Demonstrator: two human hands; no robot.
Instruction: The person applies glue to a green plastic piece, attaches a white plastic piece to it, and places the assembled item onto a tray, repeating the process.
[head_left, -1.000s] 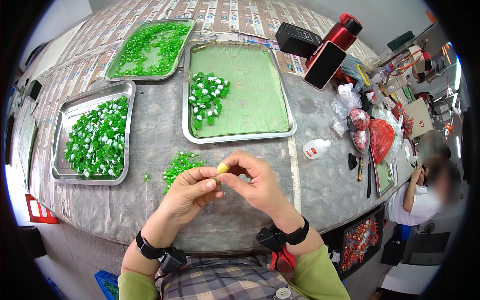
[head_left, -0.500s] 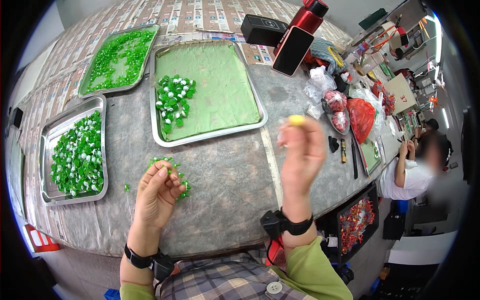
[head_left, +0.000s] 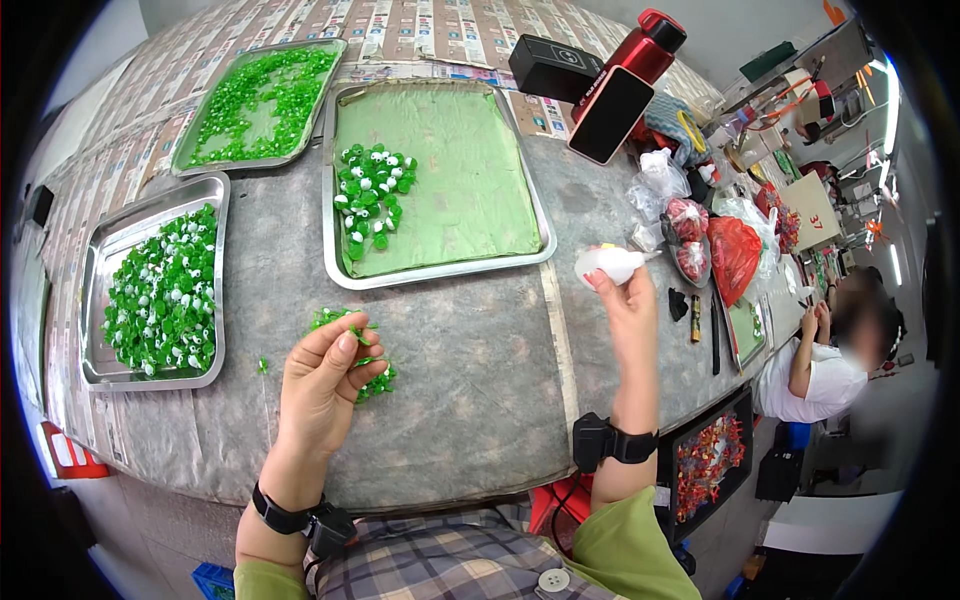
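My left hand (head_left: 322, 388) pinches a small green plastic piece (head_left: 358, 335) between thumb and fingertips, just above a small heap of green pieces (head_left: 379, 382) on the grey table cover. In my right hand (head_left: 632, 318) is a white squeeze bottle (head_left: 606, 264), lying sideways with its thin nozzle toward the right. A bit of yellow shows on its upper side. Beyond my hands, a tray lined with green cloth (head_left: 465, 190) holds a cluster of green pieces with white balls (head_left: 370, 195). More such pieces (head_left: 165, 295) fill a steel tray (head_left: 222, 290) at the left.
A third tray (head_left: 258, 117) with loose green pieces stands far left. Behind the lined tray are a black box (head_left: 553, 67), a red flask (head_left: 652, 45) and a phone (head_left: 610, 115). Bagged red items (head_left: 733, 258) lie right, near a co-worker (head_left: 815, 365).
My right hand has come round, so the white bottle now shows side-on, where only a yellow spot was visible before. My left hand keeps its pinch. The whole view has shifted slightly.
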